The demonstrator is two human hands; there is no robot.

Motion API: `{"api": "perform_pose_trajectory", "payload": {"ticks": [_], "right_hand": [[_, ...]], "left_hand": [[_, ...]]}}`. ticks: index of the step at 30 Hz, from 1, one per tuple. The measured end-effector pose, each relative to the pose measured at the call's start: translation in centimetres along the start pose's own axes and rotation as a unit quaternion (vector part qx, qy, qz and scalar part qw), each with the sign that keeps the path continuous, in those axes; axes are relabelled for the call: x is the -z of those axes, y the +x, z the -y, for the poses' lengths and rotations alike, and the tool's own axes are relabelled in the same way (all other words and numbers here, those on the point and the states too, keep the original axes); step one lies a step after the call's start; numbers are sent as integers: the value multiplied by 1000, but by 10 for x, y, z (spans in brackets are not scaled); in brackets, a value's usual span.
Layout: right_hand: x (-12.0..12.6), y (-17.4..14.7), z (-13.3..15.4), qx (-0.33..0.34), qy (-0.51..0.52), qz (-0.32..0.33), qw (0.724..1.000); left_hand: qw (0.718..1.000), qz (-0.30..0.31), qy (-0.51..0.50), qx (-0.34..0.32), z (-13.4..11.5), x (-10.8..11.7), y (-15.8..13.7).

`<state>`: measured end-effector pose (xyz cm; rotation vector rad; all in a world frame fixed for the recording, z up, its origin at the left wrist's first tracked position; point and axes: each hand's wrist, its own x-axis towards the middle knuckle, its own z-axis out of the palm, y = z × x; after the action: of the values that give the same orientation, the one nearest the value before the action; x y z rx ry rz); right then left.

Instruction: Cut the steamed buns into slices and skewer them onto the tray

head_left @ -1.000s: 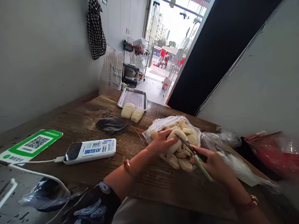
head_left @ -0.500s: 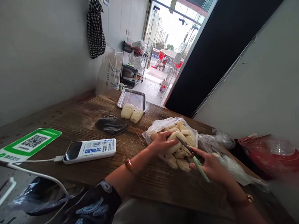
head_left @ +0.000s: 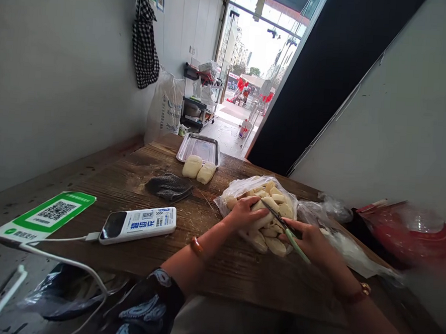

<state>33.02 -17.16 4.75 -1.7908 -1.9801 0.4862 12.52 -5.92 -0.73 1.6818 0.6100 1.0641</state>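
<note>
My left hand is closed round a pale steamed bun over an open clear plastic bag. In my right hand is a pair of scissors with pale green handles. Their dark blades lie against the bun's right side; how far they go in cannot be made out. Cut bun pieces fill the bag and spill over its near edge. Two whole buns sit by the near rim of a metal tray at the table's far end.
On the wooden table lie a dark cloth, a white charging device with a cable, and a green QR-code card. Crumpled plastic and a red bag stand right. A cart stands beyond, near the doorway.
The scissors' handles have drawn closer together, and the blades look narrower against the bun. The whole view has shifted slightly; my left hand keeps its hold on the bun.
</note>
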Motion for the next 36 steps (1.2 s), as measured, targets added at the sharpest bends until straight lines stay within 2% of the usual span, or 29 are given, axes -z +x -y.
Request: {"api": "perform_pose_trajectory", "payload": {"ticks": [4,7,11,15,20,24,31,36], "right_hand": [[-4,3,-3,0,16,0,1000],[-6,10,-14,-27,63,-14,998],[-5,13,-30,-101,75,-19,992],[-1,4,-33,-101,55,-70,991],[8,-12,-17,-57,19,-73,996],[13,-18,-6,-52,3,-56,997],[19,-25,-1,-71,3,-9,997],[24,-29,2,-55,6,14,998]], "left_hand": [[1000,5,-12,13,0,1,0],[995,-16,-86,45,0,0,-1],[954,-60,-277,101,0,-2,-1],[917,-63,-372,132,-2,-2,0],[899,-72,-408,144,-4,-3,0],[889,-44,-429,151,-5,-4,-1],[907,-20,-401,128,-13,-3,-3],[920,-7,-377,109,-11,-4,-4]]}}
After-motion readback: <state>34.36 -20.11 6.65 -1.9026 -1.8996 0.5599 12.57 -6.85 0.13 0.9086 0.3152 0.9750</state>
